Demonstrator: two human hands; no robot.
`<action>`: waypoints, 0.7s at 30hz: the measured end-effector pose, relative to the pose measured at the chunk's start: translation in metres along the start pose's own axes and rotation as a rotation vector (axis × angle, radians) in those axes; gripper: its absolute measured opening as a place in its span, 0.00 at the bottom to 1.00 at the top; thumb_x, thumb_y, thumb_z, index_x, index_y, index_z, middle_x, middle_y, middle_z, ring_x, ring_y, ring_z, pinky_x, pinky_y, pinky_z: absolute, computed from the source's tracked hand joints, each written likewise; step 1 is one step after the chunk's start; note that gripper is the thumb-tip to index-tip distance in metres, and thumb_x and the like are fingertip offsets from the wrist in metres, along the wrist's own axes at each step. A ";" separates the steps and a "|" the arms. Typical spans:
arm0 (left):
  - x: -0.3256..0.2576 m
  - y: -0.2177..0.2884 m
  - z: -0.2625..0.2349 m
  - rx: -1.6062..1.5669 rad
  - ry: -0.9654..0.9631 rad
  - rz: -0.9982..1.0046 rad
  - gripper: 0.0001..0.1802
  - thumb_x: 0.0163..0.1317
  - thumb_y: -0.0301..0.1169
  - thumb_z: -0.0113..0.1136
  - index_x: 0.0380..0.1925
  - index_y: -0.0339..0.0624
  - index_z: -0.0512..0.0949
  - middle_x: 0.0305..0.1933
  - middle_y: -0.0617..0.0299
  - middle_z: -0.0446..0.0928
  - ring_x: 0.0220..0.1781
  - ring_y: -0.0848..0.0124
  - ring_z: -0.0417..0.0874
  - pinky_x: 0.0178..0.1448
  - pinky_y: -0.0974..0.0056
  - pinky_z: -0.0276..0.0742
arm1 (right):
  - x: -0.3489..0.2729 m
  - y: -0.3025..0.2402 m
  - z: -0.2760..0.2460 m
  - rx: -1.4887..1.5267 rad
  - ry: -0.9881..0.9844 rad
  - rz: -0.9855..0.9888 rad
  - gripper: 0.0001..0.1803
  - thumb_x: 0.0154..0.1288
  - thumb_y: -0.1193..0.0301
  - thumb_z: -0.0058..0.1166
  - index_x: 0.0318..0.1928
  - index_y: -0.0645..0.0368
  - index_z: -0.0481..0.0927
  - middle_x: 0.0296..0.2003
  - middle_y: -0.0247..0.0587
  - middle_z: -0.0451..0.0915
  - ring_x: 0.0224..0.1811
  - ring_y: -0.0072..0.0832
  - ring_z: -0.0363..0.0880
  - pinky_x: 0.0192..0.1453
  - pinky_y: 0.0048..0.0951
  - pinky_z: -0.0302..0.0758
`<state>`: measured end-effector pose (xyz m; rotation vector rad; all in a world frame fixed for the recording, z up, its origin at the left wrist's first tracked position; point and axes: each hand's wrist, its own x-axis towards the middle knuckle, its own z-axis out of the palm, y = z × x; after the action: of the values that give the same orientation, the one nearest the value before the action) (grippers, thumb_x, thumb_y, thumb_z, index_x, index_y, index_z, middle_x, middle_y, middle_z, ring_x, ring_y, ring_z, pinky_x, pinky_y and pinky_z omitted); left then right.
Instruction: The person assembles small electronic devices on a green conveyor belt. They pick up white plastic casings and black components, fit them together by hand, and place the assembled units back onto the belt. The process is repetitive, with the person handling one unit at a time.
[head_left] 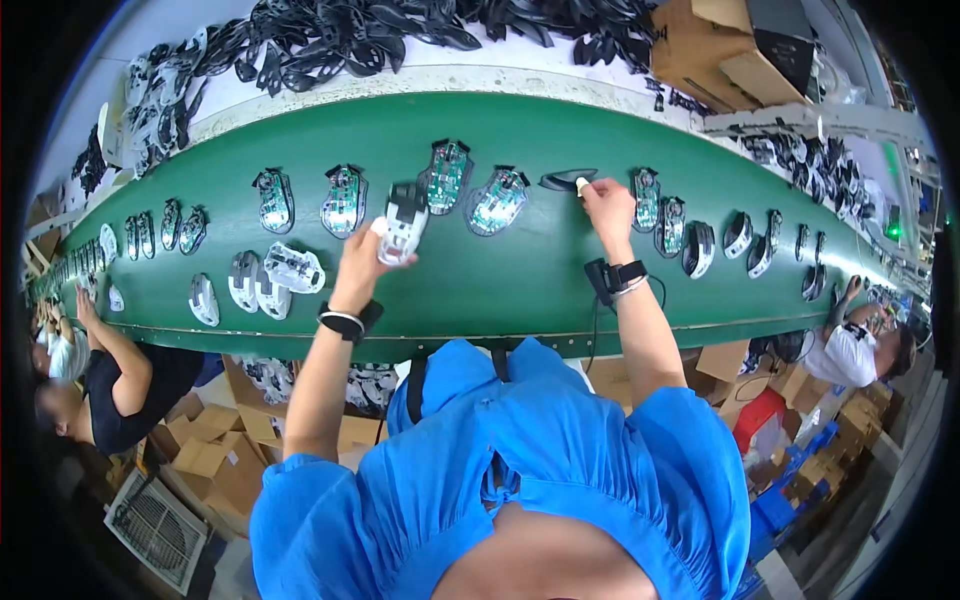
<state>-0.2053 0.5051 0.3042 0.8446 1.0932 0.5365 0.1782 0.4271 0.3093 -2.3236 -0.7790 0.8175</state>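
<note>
My left hand [358, 272] is closed around a white and black computer mouse [404, 232], tilted above the green belt. A pale cover shows on the thumb tip. Farther right, my right hand [610, 212] reaches over the belt, with a pale cover on a fingertip. Its fingers pinch the end of a thin, curved black plastic piece [560, 180]. Between the hands lie open mouse bases with green circuit boards, one upright board [446, 178] and one slanted board [497, 202]. Another open base [645, 200] sits just right of my right hand.
The green belt [540, 290] carries several more mouse bases and white shells [293, 268] on both sides. Loose black plastic parts [330, 40] are heaped on the ledge beyond. A cardboard box [705, 50] stands at far right. Co-workers sit at left [125, 390] and right [850, 350].
</note>
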 end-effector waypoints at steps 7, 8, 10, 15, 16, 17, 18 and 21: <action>-0.073 -0.008 0.023 1.090 0.549 -0.097 0.33 0.64 0.53 0.52 0.52 0.31 0.69 0.45 0.41 0.79 0.41 0.44 0.82 0.47 0.49 0.77 | 0.001 -0.006 -0.014 -0.430 0.203 -0.689 0.15 0.51 0.66 0.64 0.40 0.56 0.83 0.43 0.42 0.79 0.50 0.42 0.76 0.52 0.41 0.75; -0.072 -0.015 0.028 1.237 0.646 0.130 0.33 0.59 0.48 0.59 0.54 0.31 0.68 0.49 0.39 0.75 0.51 0.41 0.75 0.54 0.48 0.72 | 0.009 -0.002 -0.014 -0.500 0.146 -0.763 0.14 0.51 0.66 0.64 0.40 0.56 0.82 0.42 0.42 0.79 0.50 0.41 0.75 0.53 0.40 0.74; -0.066 -0.022 0.031 1.329 0.692 0.349 0.39 0.50 0.47 0.69 0.54 0.30 0.67 0.55 0.37 0.69 0.60 0.43 0.68 0.59 0.48 0.69 | 0.013 -0.011 -0.016 -0.599 0.068 -0.875 0.12 0.51 0.68 0.64 0.38 0.55 0.82 0.40 0.40 0.79 0.48 0.40 0.74 0.54 0.38 0.73; -0.051 -0.027 0.026 1.394 0.664 0.436 0.49 0.40 0.50 0.75 0.60 0.37 0.66 0.58 0.37 0.67 0.62 0.43 0.66 0.63 0.48 0.66 | -0.001 -0.002 -0.022 -0.515 -0.083 -0.543 0.13 0.50 0.68 0.64 0.31 0.61 0.74 0.31 0.49 0.79 0.34 0.47 0.78 0.41 0.45 0.74; -0.055 -0.016 0.029 1.402 0.619 0.434 0.50 0.39 0.50 0.75 0.61 0.40 0.65 0.58 0.38 0.67 0.62 0.43 0.66 0.63 0.48 0.65 | -0.005 0.007 -0.022 -0.482 -0.034 -0.580 0.13 0.51 0.69 0.64 0.31 0.61 0.74 0.26 0.46 0.79 0.28 0.41 0.78 0.34 0.40 0.74; -0.057 -0.008 0.031 1.409 0.573 0.433 0.51 0.38 0.50 0.75 0.63 0.43 0.65 0.59 0.39 0.67 0.62 0.44 0.66 0.64 0.48 0.65 | -0.011 0.015 -0.024 -0.375 -0.064 -0.509 0.13 0.51 0.69 0.64 0.31 0.61 0.74 0.25 0.44 0.78 0.26 0.36 0.77 0.32 0.36 0.73; -0.058 -0.003 0.024 1.476 0.522 0.567 0.53 0.37 0.47 0.76 0.66 0.51 0.62 0.60 0.46 0.67 0.63 0.47 0.67 0.63 0.47 0.65 | -0.024 0.014 -0.025 -0.261 -0.097 -0.440 0.13 0.51 0.69 0.65 0.31 0.61 0.74 0.23 0.41 0.77 0.24 0.32 0.76 0.31 0.33 0.72; -0.053 -0.004 0.002 1.405 0.077 0.578 0.52 0.37 0.44 0.76 0.66 0.52 0.63 0.62 0.52 0.66 0.64 0.49 0.66 0.64 0.46 0.64 | -0.034 0.026 -0.010 0.138 -0.225 -0.354 0.09 0.56 0.71 0.63 0.30 0.59 0.75 0.20 0.28 0.74 0.22 0.15 0.70 0.28 0.20 0.66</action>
<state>-0.2239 0.4624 0.3301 2.4223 1.2283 0.1861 0.1712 0.3839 0.3116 -1.9178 -1.1514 0.9453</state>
